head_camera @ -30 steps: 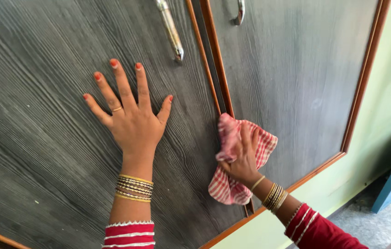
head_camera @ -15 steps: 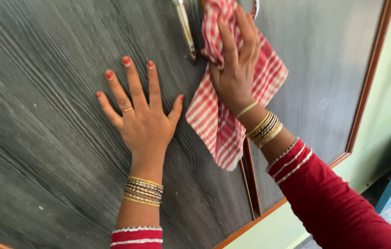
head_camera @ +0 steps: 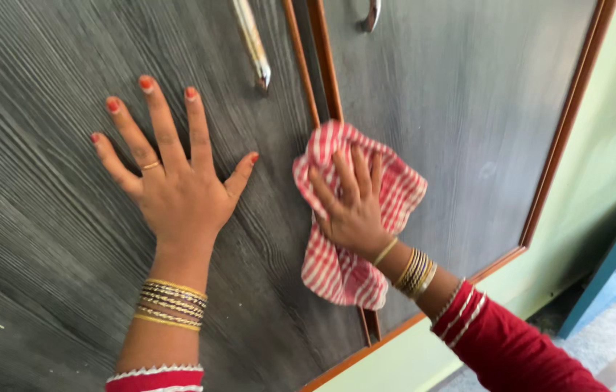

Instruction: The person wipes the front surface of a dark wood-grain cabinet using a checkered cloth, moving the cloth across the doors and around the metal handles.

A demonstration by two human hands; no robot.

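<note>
My left hand (head_camera: 170, 185) lies flat with fingers spread on the left door (head_camera: 47, 239) of a dark grey wood-grain cupboard. My right hand (head_camera: 351, 207) presses a red and white checked cloth (head_camera: 337, 272) against the brown strip where the two doors meet, fingers spread over the cloth. The cloth hangs down below my palm. Both wrists carry several gold bangles, and the sleeves are red with white trim.
A metal handle (head_camera: 253, 47) hangs on the left door above my hands; another handle (head_camera: 371, 16) shows on the right door (head_camera: 460, 123). A brown frame (head_camera: 558, 145) edges that door beside a pale green wall (head_camera: 613, 138). A teal post and grey floor lie at the lower right.
My right hand swept the cloth up the seam to the handles, then back down to mid-height. My left hand stayed flat on the left door.
</note>
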